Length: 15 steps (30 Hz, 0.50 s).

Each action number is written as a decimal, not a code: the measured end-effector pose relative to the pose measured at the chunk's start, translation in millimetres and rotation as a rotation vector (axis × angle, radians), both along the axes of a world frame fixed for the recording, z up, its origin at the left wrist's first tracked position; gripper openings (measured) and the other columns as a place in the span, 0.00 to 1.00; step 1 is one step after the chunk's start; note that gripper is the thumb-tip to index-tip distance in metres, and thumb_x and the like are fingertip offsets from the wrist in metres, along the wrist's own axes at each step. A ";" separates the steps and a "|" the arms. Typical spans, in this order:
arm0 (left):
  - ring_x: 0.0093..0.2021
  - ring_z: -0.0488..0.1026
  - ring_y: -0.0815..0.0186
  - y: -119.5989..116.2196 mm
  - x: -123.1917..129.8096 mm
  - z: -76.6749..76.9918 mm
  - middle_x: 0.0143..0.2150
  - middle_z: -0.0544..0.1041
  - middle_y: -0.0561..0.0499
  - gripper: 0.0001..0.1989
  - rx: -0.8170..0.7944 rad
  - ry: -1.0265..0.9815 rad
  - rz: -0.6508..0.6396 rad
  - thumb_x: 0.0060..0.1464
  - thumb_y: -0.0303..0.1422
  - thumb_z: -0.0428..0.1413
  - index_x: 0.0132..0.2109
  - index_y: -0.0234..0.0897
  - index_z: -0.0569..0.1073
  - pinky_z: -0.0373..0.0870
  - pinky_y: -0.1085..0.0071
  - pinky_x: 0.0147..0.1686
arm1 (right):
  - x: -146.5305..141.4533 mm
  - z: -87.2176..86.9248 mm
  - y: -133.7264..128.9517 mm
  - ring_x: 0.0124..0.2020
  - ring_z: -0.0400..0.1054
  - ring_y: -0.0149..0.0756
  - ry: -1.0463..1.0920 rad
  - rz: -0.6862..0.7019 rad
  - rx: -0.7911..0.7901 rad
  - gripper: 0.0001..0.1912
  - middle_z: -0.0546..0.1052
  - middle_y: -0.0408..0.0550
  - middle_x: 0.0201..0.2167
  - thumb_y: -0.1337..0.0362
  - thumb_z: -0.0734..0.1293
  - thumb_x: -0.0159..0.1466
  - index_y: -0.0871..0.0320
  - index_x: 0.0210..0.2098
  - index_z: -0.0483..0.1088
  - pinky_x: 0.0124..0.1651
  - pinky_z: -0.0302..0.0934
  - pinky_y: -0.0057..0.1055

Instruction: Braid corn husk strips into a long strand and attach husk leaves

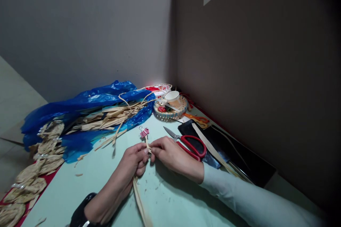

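Both hands meet over the pale green tabletop, fingers pinched around a thin braid of dried straw-coloured strips (pixel 147 142). A pink binder clip (pixel 144 132) grips the braid's far end, just beyond the fingertips. My left hand (pixel 135 158) is closed on the braid from the left, and loose strips (pixel 140 198) trail from beneath it toward me. My right hand (pixel 167 154) pinches the same braid from the right. The fingers hide part of the weave. Red-handled scissors (pixel 191 147) lie just right of my right hand.
A blue plastic bag (pixel 80 103) with a bundle of dried strips (pixel 112 115) lies at the back left. Coiled braided pieces (pixel 32 181) line the left edge. Behind sits a round woven tray (pixel 170 114) holding a white cup (pixel 172 96). Orange scissors (pixel 198 118) and dark flat items lie right.
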<state>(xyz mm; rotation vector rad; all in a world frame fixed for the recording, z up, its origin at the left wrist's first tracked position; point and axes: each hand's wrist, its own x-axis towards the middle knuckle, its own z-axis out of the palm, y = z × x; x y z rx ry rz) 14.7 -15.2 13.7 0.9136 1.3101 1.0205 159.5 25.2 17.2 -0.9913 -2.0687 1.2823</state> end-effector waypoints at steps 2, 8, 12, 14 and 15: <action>0.15 0.45 0.80 -1.0 1.6 -1.3 0.17 0.60 0.63 0.10 0.007 0.015 0.044 0.42 0.35 0.59 0.31 0.35 0.68 0.38 0.79 0.14 | 3.0 6.9 -5.5 0.32 0.69 0.35 -0.122 -0.005 0.131 0.13 0.78 0.50 0.25 0.72 0.59 0.62 0.61 0.26 0.73 0.36 0.54 0.29; 0.12 0.49 0.80 -3.5 7.4 -4.1 0.14 0.63 0.60 0.11 0.052 0.132 0.137 0.44 0.36 0.58 0.23 0.35 0.66 0.39 0.79 0.14 | 6.4 12.8 -13.8 0.27 0.68 0.40 -0.444 -0.031 0.434 0.10 0.77 0.58 0.26 0.72 0.60 0.61 0.63 0.30 0.73 0.27 0.41 0.33; 0.12 0.50 0.78 -3.3 8.2 -5.5 0.14 0.65 0.58 0.11 0.081 0.190 0.177 0.42 0.36 0.58 0.20 0.36 0.67 0.40 0.78 0.15 | 4.1 12.0 -15.1 0.26 0.69 0.43 -0.546 -0.046 0.567 0.09 0.77 0.59 0.27 0.71 0.60 0.61 0.62 0.30 0.72 0.27 0.37 0.35; 0.13 0.50 0.78 -2.5 7.7 -6.8 0.13 0.63 0.59 0.09 0.089 0.199 0.188 0.41 0.34 0.58 0.20 0.35 0.68 0.41 0.77 0.15 | 2.2 12.6 -18.5 0.25 0.69 0.42 -0.571 -0.046 0.601 0.09 0.78 0.57 0.26 0.69 0.60 0.62 0.61 0.30 0.72 0.27 0.37 0.35; 0.14 0.50 0.77 -2.0 7.5 -7.6 0.13 0.62 0.61 0.08 0.091 0.201 0.193 0.40 0.33 0.58 0.20 0.35 0.69 0.41 0.77 0.15 | 1.4 13.1 -20.9 0.25 0.69 0.41 -0.580 -0.047 0.610 0.09 0.78 0.56 0.26 0.69 0.60 0.62 0.61 0.31 0.71 0.26 0.37 0.35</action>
